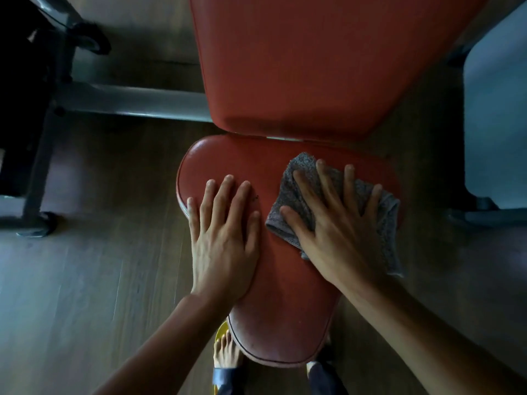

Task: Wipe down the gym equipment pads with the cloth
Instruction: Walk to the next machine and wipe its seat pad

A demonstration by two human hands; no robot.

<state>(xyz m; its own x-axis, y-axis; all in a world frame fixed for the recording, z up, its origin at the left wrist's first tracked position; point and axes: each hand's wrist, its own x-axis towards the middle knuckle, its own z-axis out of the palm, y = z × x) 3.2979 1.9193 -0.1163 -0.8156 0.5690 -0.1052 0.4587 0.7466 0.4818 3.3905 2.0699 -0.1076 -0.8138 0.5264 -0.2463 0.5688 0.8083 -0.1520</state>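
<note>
A red vinyl seat pad (282, 309) fills the lower middle of the head view, widest at its far end. Beyond it rises the red back pad (299, 67) of the same bench. A grey terry cloth (293, 192) lies on the right half of the seat pad. My right hand (333, 220) presses flat on the cloth with its fingers spread and straight. My left hand (225, 235) rests flat on the bare left half of the seat pad, fingers straight and close together. Part of the cloth hangs past the pad's right edge.
Wooden floor (99, 275) surrounds the bench. A grey metal frame bar (134, 102) runs left from the bench, with dark machine parts (20, 95) at far left. A pale grey object (496, 109) stands at right. My feet in sandals (225, 357) show below the seat.
</note>
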